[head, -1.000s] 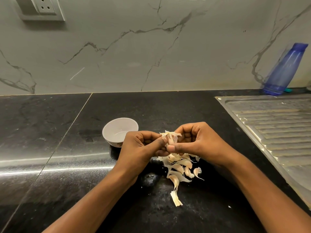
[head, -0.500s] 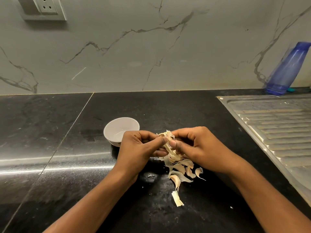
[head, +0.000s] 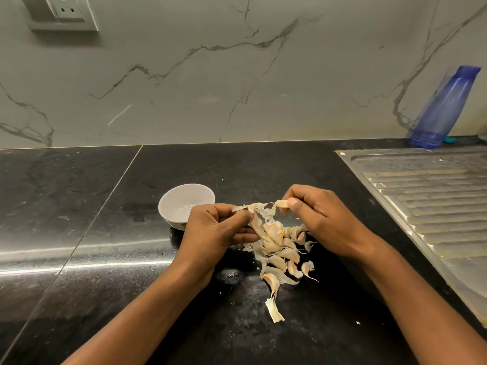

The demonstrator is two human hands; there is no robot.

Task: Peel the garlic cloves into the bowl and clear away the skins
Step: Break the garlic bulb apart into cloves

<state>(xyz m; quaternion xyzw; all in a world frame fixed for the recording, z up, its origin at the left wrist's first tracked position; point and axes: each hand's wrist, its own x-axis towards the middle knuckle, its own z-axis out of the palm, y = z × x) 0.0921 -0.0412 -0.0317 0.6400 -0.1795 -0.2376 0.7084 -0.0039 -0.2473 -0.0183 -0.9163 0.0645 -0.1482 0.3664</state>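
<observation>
Hands are pulling apart versus half a second ago: right hand (head: 324, 219) is pinching a garlic clove (head: 283, 204), left hand (head: 216, 227) is gripping the torn skin (head: 253, 208). Remaining cloves (head: 282, 248) are lying under them mid-worktop (head: 79, 206); bowl (head: 184, 204) is sitting just behind the left hand.

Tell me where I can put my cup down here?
Bare black countertop lies left of the white bowl and behind it, up to the marble wall. It's crowded at the garlic pile between the left hand and right hand.
</observation>
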